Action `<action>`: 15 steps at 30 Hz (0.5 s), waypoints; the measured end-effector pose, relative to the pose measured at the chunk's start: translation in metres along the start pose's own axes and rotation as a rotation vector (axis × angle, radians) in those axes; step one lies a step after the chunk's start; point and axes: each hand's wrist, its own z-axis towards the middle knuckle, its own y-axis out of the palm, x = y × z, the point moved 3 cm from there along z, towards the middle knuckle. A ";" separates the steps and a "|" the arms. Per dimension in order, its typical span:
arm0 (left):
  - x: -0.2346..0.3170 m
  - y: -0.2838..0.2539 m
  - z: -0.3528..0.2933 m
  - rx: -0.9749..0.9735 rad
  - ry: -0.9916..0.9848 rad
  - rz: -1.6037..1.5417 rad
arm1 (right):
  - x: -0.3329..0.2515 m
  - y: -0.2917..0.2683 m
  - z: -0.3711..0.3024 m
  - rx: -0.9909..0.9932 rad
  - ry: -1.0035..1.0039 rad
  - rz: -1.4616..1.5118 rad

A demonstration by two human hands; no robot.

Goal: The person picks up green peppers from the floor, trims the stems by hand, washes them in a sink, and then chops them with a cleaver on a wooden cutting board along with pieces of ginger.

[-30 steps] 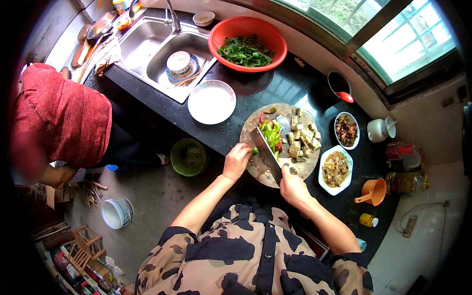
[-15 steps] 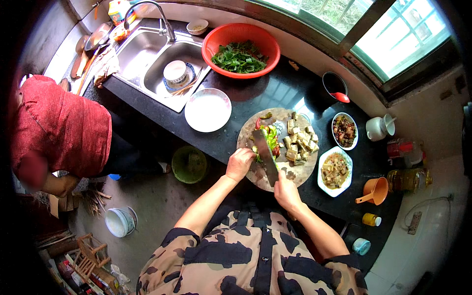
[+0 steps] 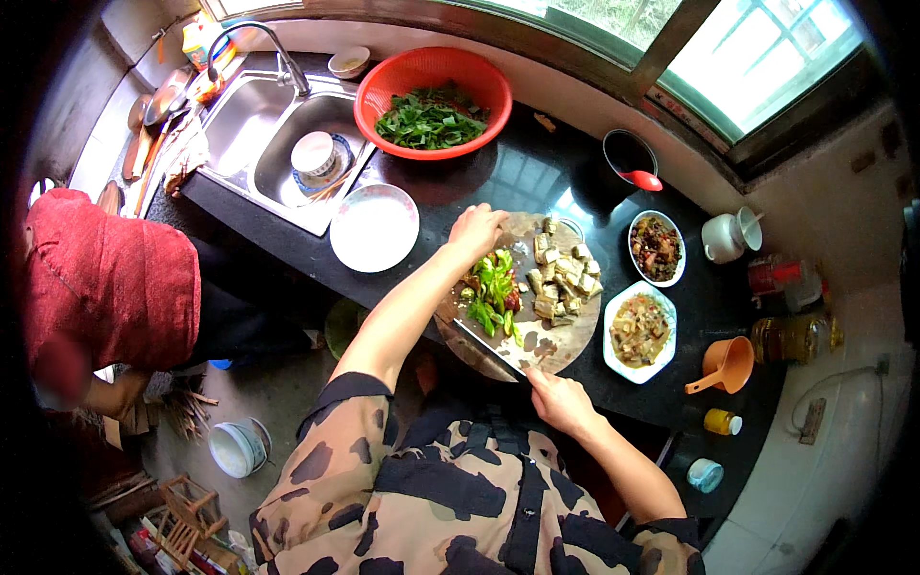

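Note:
My right hand (image 3: 561, 401) grips the handle of a cleaver (image 3: 489, 351), its blade seen nearly edge-on over the near part of a round wooden chopping board (image 3: 565, 350). My left hand (image 3: 479, 232) reaches to the board's far left edge with its fingers drawn together. Whatever may be between those fingers is hidden. Sliced green and red peppers (image 3: 494, 292) lie in a heap on the left half of the board, between blade and left hand. Pale chunks with darker skin (image 3: 565, 283) are piled on the right half.
A white plate (image 3: 375, 228), a red basket of greens (image 3: 433, 103) and a double sink (image 3: 307, 153) stand leftward. Two filled dishes (image 3: 639, 331) (image 3: 656, 249), a black bowl (image 3: 630, 151) and an orange scoop (image 3: 726, 365) stand rightward. A person in red (image 3: 115, 278) bends at the left.
My left hand has gone from beside the peppers to the board's far edge. The cleaver has come off the peppers toward me and turned. The view has shifted slightly.

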 end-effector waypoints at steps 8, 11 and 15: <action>-0.023 -0.036 0.014 0.062 -0.117 -0.293 | 0.015 -0.009 0.040 -0.008 0.080 0.018; -0.049 -0.068 -0.029 0.086 -0.309 -0.542 | 0.023 -0.015 0.045 0.017 0.137 0.114; -0.048 -0.054 -0.121 -0.039 -0.397 -0.843 | 0.022 -0.012 0.046 0.035 0.105 0.180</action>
